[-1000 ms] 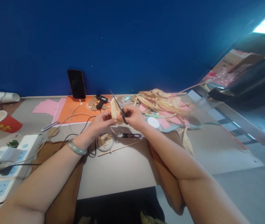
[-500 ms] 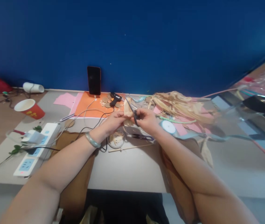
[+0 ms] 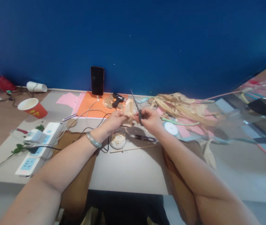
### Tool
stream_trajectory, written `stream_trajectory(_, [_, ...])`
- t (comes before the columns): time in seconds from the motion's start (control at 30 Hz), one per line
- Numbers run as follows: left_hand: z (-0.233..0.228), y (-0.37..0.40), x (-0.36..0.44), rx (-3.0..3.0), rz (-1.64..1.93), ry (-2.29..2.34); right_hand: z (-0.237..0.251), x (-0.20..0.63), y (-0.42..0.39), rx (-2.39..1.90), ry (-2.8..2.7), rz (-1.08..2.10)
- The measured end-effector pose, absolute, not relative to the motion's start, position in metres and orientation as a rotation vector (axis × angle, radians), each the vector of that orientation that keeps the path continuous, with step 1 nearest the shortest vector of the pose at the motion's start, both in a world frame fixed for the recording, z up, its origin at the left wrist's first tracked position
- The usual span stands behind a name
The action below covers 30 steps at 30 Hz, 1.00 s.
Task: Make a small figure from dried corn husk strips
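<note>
Between finger and thumb, my left hand pinches a pale tan piece of dried husk, which stands up above the fingers. My right hand is closed round the dark handles of a pair of scissors. The blades point up and away, just right of the husk and apart from it. Below the hands sits a round clear dish with pale scraps in it. A thin stick and dark thread snips lie close by.
A heap of dried husks lies at the back right, beside a white ribbon spool. A black glue gun rests on orange paper. A phone leans on the blue wall. At left are a power strip and a red paper cup.
The scissors have swung from lying across the husk to standing clear on its right. My right hand has shifted slightly right, and the view has turned a little.
</note>
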<state>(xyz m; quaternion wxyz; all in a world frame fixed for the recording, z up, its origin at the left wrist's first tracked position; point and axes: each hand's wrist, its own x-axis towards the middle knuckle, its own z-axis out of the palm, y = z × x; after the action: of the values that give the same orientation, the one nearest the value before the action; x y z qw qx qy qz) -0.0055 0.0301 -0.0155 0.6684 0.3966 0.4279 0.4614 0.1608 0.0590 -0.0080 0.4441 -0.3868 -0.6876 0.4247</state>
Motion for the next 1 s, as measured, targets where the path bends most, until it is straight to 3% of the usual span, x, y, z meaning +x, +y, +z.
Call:
stream_trajectory(0.4, [-0.0235, 0.0277, -0.0089, 1.304, 0.947, 1.068, -0.0109, 0.1624, 0.0644, -0.976, -1.647, 1.048])
stream_trajectory(1.0, [-0.0183, 0.0231, -0.0056, 1.208, 0.959, 0.986, -0.0042, 0.1598, 0.0589, -0.946, -1.629, 1.081])
